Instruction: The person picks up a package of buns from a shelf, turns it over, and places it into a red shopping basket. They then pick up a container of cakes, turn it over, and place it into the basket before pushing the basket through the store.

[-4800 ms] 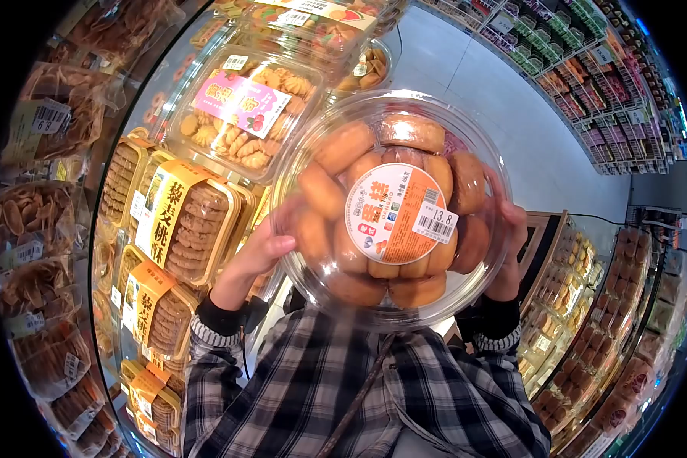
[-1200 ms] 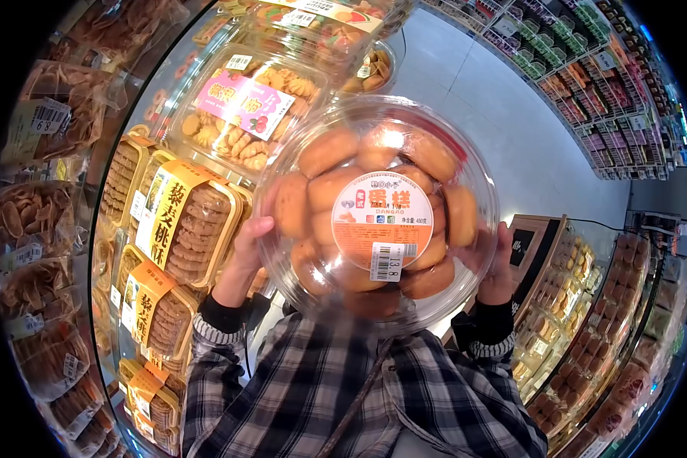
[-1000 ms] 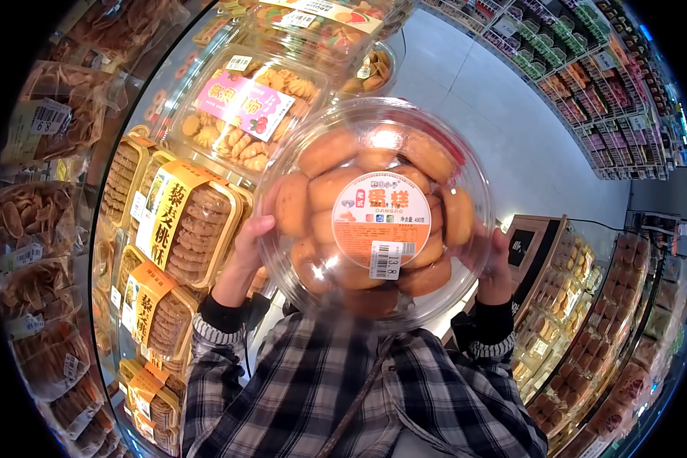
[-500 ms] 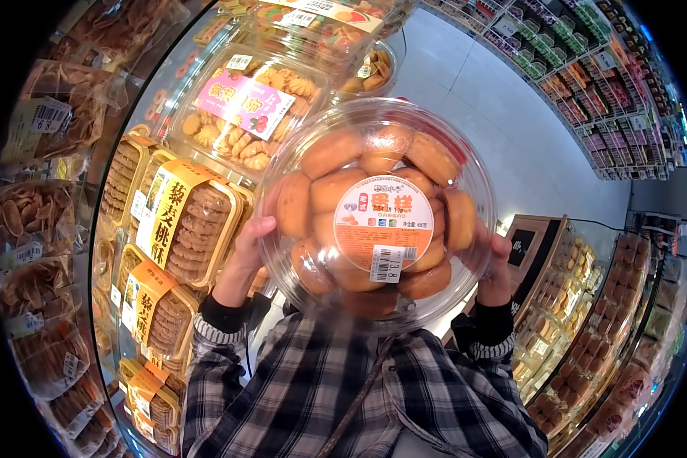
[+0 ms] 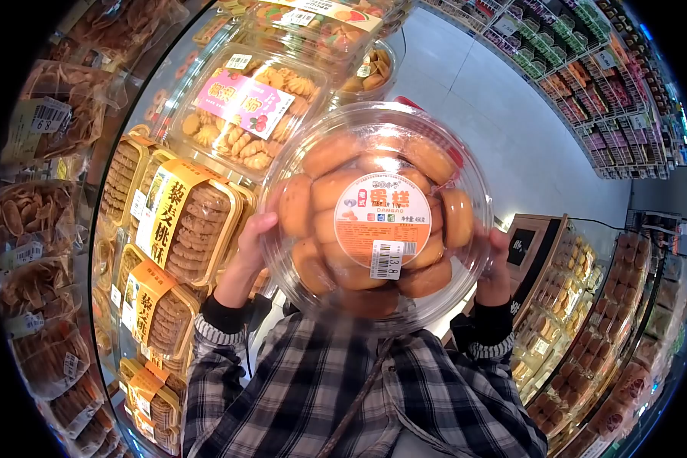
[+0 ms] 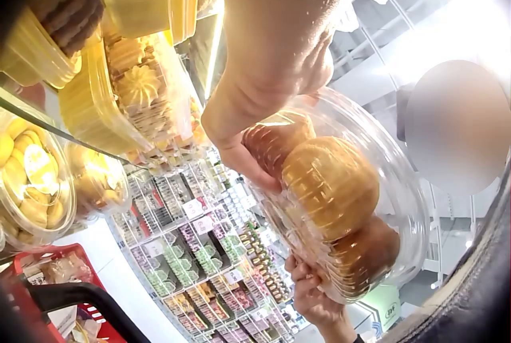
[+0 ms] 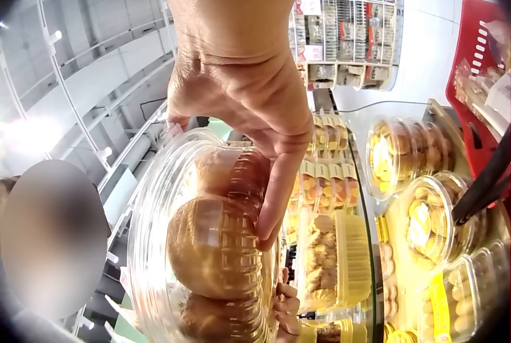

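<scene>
Hands, left (image 5: 251, 248) and right (image 5: 494, 267), grip opposite sides of the clear round cake container (image 5: 382, 217), wide apart.

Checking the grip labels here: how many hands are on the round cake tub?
2: the left hand grips the left side of the tub, the right hand its right side. Both are partly behind it in the head view.
</scene>
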`<action>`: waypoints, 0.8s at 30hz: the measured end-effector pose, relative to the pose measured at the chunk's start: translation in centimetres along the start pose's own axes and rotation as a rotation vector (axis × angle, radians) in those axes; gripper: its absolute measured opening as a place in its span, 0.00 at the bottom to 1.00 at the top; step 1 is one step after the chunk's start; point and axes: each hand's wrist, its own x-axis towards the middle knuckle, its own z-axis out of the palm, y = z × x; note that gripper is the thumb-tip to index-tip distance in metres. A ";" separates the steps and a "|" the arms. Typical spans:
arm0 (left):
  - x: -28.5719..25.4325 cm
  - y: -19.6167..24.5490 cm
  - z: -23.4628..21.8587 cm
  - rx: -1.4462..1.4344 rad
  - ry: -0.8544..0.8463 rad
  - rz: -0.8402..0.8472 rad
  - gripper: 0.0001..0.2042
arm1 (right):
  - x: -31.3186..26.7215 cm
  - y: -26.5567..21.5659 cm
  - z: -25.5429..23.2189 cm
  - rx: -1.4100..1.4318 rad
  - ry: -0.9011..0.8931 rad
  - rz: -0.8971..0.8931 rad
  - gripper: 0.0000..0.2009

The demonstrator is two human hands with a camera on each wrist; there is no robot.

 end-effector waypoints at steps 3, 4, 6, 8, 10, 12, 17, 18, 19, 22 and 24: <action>0.0 0.1 0.1 0.023 0.001 -0.006 0.37 | 0.0 0.1 0.0 0.005 0.015 -0.002 0.46; 0.0 0.1 0.2 0.025 0.003 -0.008 0.37 | 0.0 0.0 0.2 -0.001 0.020 -0.001 0.46; -0.1 0.1 0.2 0.025 0.008 -0.010 0.37 | 0.0 -0.1 0.3 -0.008 0.018 0.001 0.46; -0.1 0.1 0.1 0.020 0.013 -0.011 0.37 | 0.1 -0.1 0.2 -0.012 0.003 0.004 0.46; -0.1 0.1 0.1 0.017 0.017 -0.013 0.37 | 0.1 0.0 0.3 -0.011 0.009 0.001 0.46; -0.1 0.1 0.2 0.014 0.021 -0.011 0.37 | 0.1 0.0 0.2 -0.001 0.004 -0.003 0.45; -0.2 0.1 0.1 -0.012 0.025 -0.019 0.36 | 0.1 0.5 0.1 0.050 0.008 -0.042 0.43; -0.2 0.1 0.1 -0.016 0.021 -0.018 0.36 | 0.1 0.5 0.0 0.063 -0.010 -0.038 0.43; -0.2 0.1 0.1 -0.020 0.018 -0.017 0.35 | 0.2 0.5 -0.1 0.078 -0.028 -0.034 0.42; -0.2 0.0 -0.1 -0.018 0.022 -0.012 0.35 | 0.2 0.7 -0.2 0.100 -0.041 -0.026 0.42; -0.2 -0.1 -0.1 -0.023 0.024 -0.010 0.35 | 0.2 0.7 -0.2 0.105 -0.033 -0.028 0.42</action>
